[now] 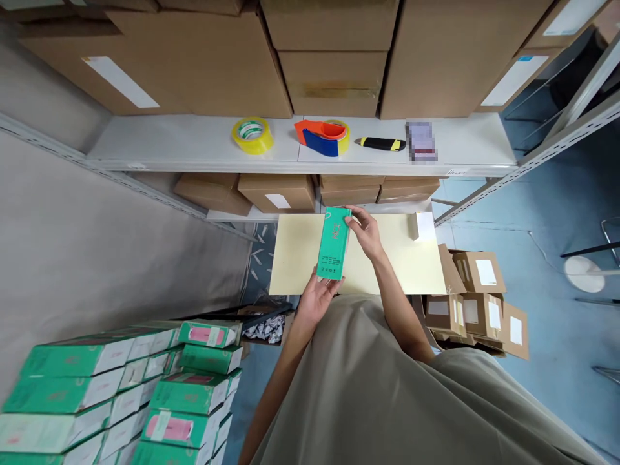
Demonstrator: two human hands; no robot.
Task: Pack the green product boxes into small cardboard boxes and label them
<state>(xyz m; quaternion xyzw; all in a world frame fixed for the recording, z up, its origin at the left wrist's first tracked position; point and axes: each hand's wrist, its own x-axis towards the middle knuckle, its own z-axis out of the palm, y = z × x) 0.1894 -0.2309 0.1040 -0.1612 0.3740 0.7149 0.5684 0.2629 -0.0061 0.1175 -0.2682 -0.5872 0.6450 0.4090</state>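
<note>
A long green product box [334, 243] lies lengthwise over a pale yellow table [295, 255]. My left hand [317, 300] grips its near end with the fingers curled under it. My right hand [365, 232] pinches its far end from the right side. Both hands hold the box just above the tabletop.
A stack of several green boxes [121, 394] sits at the lower left. On the white shelf [194, 139] lie a yellow tape roll [252, 134], an orange tape dispenser [323, 136] and a utility knife [380, 143]. Small cardboard cartons [477, 303] stand right of the table, large ones above.
</note>
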